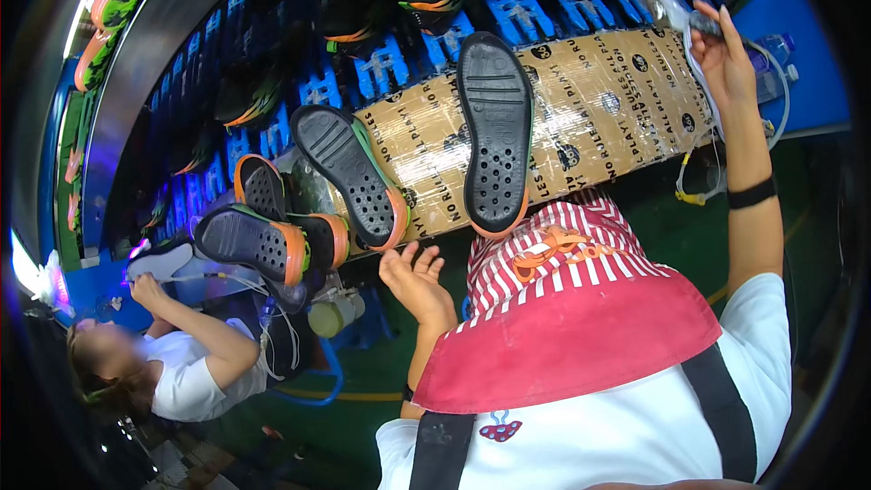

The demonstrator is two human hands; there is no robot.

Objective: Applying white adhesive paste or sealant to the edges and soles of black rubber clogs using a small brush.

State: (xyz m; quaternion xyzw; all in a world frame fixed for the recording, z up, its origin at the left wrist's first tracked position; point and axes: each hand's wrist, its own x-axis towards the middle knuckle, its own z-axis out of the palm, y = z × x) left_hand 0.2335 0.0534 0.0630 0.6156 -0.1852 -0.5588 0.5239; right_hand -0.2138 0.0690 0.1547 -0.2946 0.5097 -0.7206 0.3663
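Palm up and open, my left hand [417, 286] is by the near edge of the cardboard-covered bench, just below an orange-heeled clog [340, 163] lying sole up. To its right, another clog [496, 127] lies sole up, its black sole grooved and dotted with holes. At the far right, my right hand [728, 59] is closed around a dark grey handle-like tool [705, 25], whose exact kind I cannot make out. Beside it runs a clear hose [780, 95], and a whitish piece [667, 11] is at the tool's left.
Brown printed cardboard [599, 118] under clear film covers the bench. Behind it runs a rack with blue holders [522, 18] and dark shoes. More clogs [245, 240] are piled at left. A co-worker [195, 358] there handles a grey sole [159, 261]. A clear bottle [771, 45] lies far right.
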